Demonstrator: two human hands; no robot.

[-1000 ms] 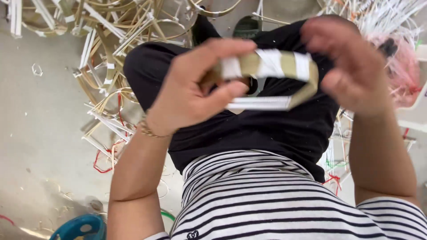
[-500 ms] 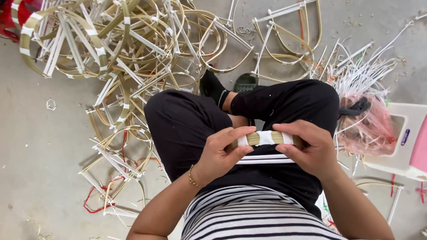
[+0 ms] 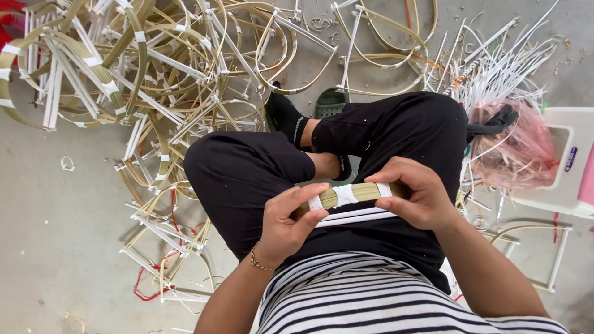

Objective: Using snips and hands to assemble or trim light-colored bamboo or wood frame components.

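— Since a moment earlier, the bamboo strip frame (image 3: 356,201) had come down from up close to the camera to just above the lap, and both hands had dropped with it!

— Where did it sit, exactly?

— Held level across the black trousers (image 3: 383,133), between the two hands. The left hand (image 3: 286,222) was closed on its left end, thumb laid along the top, fingers curled under. The right hand (image 3: 416,193) was wrapped over the right end, gripping too.

— What did the piece look like?

— A flat olive-tan strip bound with white tape bands, and a pair of thin white rods running just beneath it, touching the trousers.

— And around the person?

— Crossed legs, a black sock (image 3: 286,117) poking out beside a dark green sandal (image 3: 331,102). On the concrete floor (image 3: 55,247), toward its upper left corner, lay a big tangled heap of similar taped frames (image 3: 154,68). Near the right edge, a pink plastic bag (image 3: 523,151) stuffed with scraps leaned against a white stool (image 3: 569,167), white rods fanned above it.

— Anything on the wrist?

— A thin gold bracelet (image 3: 263,263) on the left one.
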